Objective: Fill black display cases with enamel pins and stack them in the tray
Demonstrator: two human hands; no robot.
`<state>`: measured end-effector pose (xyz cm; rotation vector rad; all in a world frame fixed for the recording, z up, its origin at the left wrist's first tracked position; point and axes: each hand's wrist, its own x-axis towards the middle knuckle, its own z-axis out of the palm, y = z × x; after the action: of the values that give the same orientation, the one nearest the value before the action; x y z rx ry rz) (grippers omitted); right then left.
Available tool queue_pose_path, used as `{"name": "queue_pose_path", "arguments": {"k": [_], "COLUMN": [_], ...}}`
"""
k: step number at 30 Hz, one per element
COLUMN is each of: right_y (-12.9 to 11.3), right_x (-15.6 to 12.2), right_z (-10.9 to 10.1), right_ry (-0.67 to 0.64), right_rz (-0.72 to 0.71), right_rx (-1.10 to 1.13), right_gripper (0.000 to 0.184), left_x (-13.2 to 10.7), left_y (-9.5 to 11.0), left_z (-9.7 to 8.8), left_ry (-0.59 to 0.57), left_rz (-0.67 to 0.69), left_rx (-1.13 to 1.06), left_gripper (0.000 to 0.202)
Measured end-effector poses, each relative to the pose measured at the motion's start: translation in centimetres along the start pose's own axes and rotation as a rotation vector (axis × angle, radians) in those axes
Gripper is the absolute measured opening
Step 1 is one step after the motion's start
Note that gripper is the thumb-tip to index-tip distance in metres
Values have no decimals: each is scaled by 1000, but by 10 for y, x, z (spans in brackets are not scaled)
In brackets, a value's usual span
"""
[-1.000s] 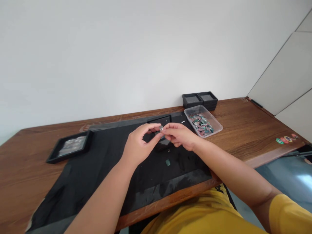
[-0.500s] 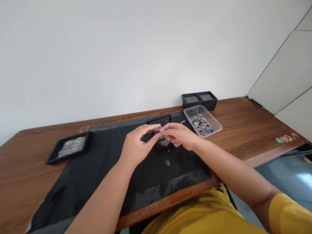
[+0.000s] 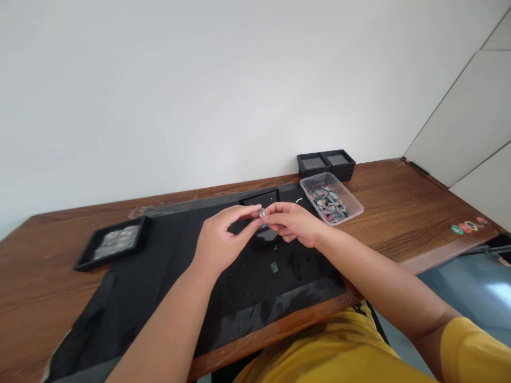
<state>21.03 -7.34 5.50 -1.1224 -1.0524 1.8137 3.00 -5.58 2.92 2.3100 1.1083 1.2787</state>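
A small shiny, silvery ring-like piece (image 3: 262,213) is pinched where the fingertips of both hands meet. My left hand (image 3: 223,229) is closed on it from the left, thumb and forefinger at its edge. From the right, my right hand (image 3: 291,222) grips it between thumb and forefinger, the other fingers curled under. The piece is too small to tell its exact kind. Beneath the hands sits a black tray (image 3: 261,199), partly hidden by them. A flat green piece (image 3: 273,267) lies on the black mat (image 3: 167,282) nearer my body.
A clear plastic tub (image 3: 353,205) holds many green and pink pieces (image 3: 329,204). Behind it stand stacked black trays (image 3: 326,164) against the wall. At the left is another black tray (image 3: 146,229) with clear-wrapped items (image 3: 117,241). Round stickers (image 3: 468,227) mark the wooden table (image 3: 395,205) at right.
Both hands keep their pinch on the small shiny piece and hardly move. The whole view has shifted very slightly.
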Motion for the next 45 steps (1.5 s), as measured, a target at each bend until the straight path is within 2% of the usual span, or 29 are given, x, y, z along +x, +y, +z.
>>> {"name": "queue_pose_path", "arguments": {"k": [26, 30, 36, 42, 45], "right_y": [0, -3, -1, 10, 11], "right_x": [0, -1, 2, 7, 2], "right_z": [-1, 0, -1, -6, -7], "right_ry": [-83, 6, 240, 282, 331], "right_rz": [55, 61, -62, -349, -385], "right_rx": [88, 38, -200, -460, -632], "right_gripper": [12, 9, 9, 14, 19], "left_x": [-1, 0, 0, -1, 0], "left_y": [-2, -2, -9, -13, -10], "left_z": [0, 0, 7, 18, 20], "left_ry": [14, -16, -139, -299, -379], "left_rz": [-41, -97, -316, -444, -463], "left_rx": [-1, 18, -16, 96, 186], "left_gripper": [20, 21, 33, 42, 39]}}
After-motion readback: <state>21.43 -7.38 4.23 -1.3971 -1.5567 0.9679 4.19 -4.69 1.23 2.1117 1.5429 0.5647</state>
